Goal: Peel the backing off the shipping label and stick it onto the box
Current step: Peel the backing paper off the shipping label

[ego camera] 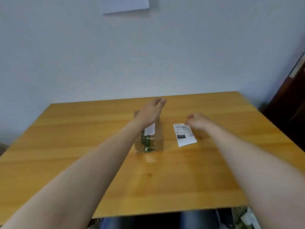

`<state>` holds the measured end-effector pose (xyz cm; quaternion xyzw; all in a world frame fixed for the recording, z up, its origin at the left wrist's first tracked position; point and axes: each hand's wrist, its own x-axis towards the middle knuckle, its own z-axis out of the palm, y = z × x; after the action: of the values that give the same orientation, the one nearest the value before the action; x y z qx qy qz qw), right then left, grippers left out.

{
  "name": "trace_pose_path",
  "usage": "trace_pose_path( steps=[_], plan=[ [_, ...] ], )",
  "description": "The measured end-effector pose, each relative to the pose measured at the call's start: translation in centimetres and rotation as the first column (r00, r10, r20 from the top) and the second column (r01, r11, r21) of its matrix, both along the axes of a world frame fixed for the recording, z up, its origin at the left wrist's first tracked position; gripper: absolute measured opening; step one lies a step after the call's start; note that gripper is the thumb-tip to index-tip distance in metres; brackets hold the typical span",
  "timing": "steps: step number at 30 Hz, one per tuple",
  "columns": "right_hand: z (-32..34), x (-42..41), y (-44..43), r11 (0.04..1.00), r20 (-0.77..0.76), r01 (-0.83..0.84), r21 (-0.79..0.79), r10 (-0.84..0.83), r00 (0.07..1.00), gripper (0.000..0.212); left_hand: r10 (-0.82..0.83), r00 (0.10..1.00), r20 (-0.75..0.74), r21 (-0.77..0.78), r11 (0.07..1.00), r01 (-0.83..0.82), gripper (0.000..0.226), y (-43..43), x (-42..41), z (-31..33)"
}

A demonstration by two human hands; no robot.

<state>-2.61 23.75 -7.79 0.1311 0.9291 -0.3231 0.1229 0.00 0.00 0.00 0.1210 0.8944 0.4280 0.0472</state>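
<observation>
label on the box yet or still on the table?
On the table. The shipping label lies printed side up on the table, right of the box, with the right hand at its far corner.

Two bare hands are in view, the left hand [152,111] and the right hand [198,120], each on a bare forearm, so two forearms as well. One wooden table [82,146] fills the lower part of the picture. On it stands one small cardboard box [157,139], with one white patch on its top, partly hidden by the left arm, and one strip of green print on its near side. One loose shipping label [184,135] lies on the table beside the box; it carries one barcode, one black block reading 070 and one small square code. One pale sheet of paper [125,4] hangs on the wall
</observation>
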Motion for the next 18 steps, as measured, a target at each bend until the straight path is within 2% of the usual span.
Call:
trace_pose_path(
  steps=[4,8,13,18],
  plan=[
    [-1.4,-0.2,0.7,0.994,0.045,0.020,0.107,-0.025,0.999,0.051,0.060,0.997,0.039,-0.167,0.984,-0.053,0.069,-0.5,-2.1,-1.6],
    [-2.6,-1.3,0.9,0.982,0.025,0.052,0.180,-0.057,0.998,0.049,0.087,0.995,0.055,-0.230,0.971,-0.073,0.071,-0.8,-3.6,-2.7],
    [-2.9,-1.5,0.5,0.973,0.015,0.061,0.224,-0.066,0.998,0.047,0.097,0.994,0.040,-0.320,0.944,-0.080,0.053,-0.8,-4.8,-3.7],
    [-3.0,-1.6,-0.1,0.968,0.016,0.093,0.233,-0.100,0.995,0.021,0.098,0.995,0.033,-0.346,0.935,-0.081,0.052,-0.7,-5.4,-4.1]
  ],
)
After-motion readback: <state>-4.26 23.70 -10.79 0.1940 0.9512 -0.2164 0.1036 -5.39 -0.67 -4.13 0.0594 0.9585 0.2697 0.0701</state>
